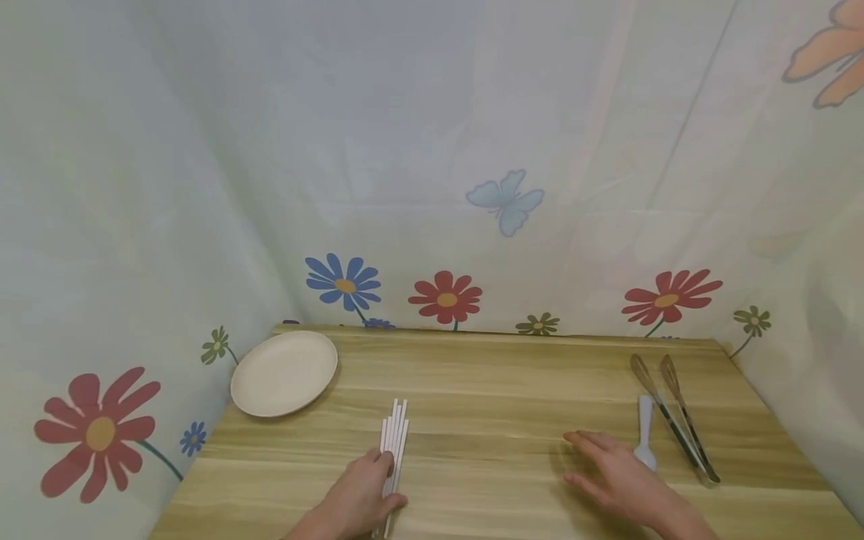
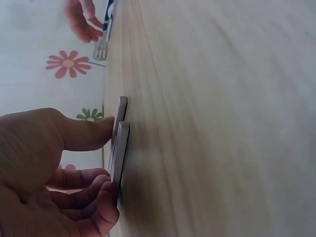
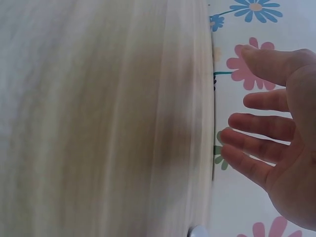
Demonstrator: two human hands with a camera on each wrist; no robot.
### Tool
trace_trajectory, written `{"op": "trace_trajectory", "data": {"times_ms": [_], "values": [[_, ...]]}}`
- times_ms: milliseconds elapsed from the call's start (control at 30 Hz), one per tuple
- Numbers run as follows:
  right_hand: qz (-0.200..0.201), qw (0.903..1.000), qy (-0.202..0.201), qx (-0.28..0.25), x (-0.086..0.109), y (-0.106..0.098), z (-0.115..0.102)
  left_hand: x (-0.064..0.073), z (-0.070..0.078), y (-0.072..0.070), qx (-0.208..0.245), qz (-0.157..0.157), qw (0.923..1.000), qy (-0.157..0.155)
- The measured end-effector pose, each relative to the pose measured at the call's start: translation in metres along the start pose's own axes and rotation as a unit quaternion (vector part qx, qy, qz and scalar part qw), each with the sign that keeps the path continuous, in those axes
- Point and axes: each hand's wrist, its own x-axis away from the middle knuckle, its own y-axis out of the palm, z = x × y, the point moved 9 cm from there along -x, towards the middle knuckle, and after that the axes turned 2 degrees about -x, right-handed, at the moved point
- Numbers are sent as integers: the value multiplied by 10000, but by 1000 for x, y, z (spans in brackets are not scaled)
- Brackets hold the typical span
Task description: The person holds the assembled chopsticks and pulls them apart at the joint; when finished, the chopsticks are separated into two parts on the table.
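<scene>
My left hand (image 1: 361, 487) grips a bundle of several white chopsticks (image 1: 397, 431) close over the front left of the table, thumb on one side and fingers curled on the other. In the left wrist view the squared ends of the chopsticks (image 2: 120, 148) stick out from between thumb and fingers. Off to the right, my right hand (image 1: 614, 476) hovers over the wood, holding nothing. Its fingers (image 3: 261, 126) are spread and relaxed in the right wrist view. Just beyond it lies a white spoon (image 1: 645, 427), partly hidden by that hand.
A cream oval plate (image 1: 283, 375) sits at the back left corner. Metal tongs (image 1: 682, 420) with dark handles lie spread at the right, beside the spoon. The wooden table (image 1: 486, 390) is bordered behind and at both sides by a flowered curtain (image 1: 418, 150).
</scene>
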Motion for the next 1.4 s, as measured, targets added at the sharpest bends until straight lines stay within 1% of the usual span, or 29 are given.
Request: {"op": "trace_trajectory", "data": {"times_ms": [100, 233, 500, 767, 900, 1167, 1333, 1400], "values": [[39, 9999, -76, 55, 0, 0, -1, 0, 1, -2, 52, 62, 10000, 20], [32, 9998, -171, 16, 0, 1, -3, 1, 4, -4, 1, 227, 9997, 29], [3, 9992, -402, -25, -3, 5, -9, 0, 8, -7, -287, 304, 9988, -236], [-49, 9983, -558, -139, -11, 6, -17, 0, 11, -11, -479, 538, 9970, -297], [-129, 9978, -609, -230, -15, 9, -21, 0, 11, -12, -495, 535, 9968, -328], [-302, 9970, -619, -341, -25, 16, -28, -1, 9, -11, -298, 304, 9983, -386], [-235, 9957, -796, -411, -31, 20, -34, 0, 9, -11, -216, 247, 9988, -372], [-195, 9951, -866, -438, -33, 21, -36, 0, 9, -11, -181, 278, 9990, -305]]}}
